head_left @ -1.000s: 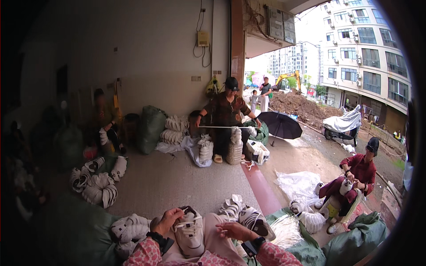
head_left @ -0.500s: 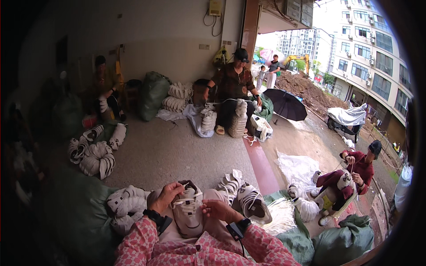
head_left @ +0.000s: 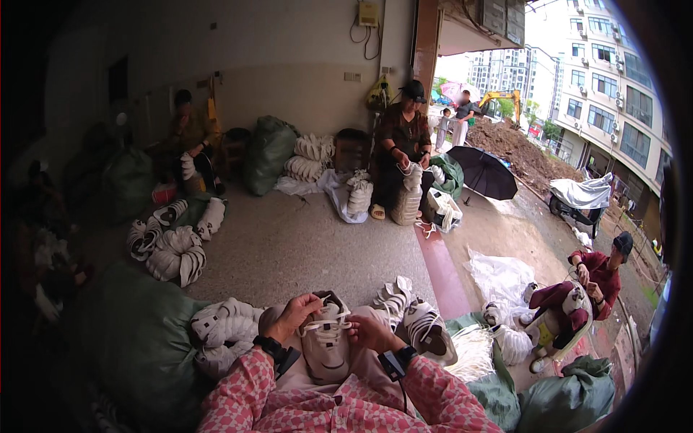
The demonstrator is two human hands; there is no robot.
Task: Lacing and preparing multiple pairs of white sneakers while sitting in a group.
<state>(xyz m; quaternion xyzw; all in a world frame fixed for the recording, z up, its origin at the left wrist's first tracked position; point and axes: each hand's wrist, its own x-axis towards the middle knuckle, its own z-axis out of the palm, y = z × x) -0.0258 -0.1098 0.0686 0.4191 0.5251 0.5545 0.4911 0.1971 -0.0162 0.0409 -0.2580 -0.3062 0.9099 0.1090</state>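
A pale beige sneaker (head_left: 325, 357) with white laces rests on my lap, its opening facing away from me. At the upper left of its collar, my left hand (head_left: 297, 317) is closed, fingertips pinching a white shoelace. My right hand (head_left: 369, 334) is beside the upper eyelets, its fingers pinched on a lace that crosses the tongue. Right of my knee lies another sneaker (head_left: 426, 328) with dark lining and white laces. Beside it is a nested row of white shoe uppers (head_left: 393, 294). More white uppers (head_left: 224, 328) are stacked by my left forearm.
A big green sack (head_left: 137, 346) stands at my left. To my right, white laces (head_left: 471, 353) lie on green sacking. A co-worker (head_left: 599, 281) sits at the right; another (head_left: 408, 137) sits ahead near a black umbrella (head_left: 482, 172). Bundled uppers (head_left: 173, 256) lie on the floor.
My right hand has moved up and in against the sneaker's upper eyelets, with the lace now across the tongue. The co-worker ahead has brought both hands together. The whole view has shifted slightly.
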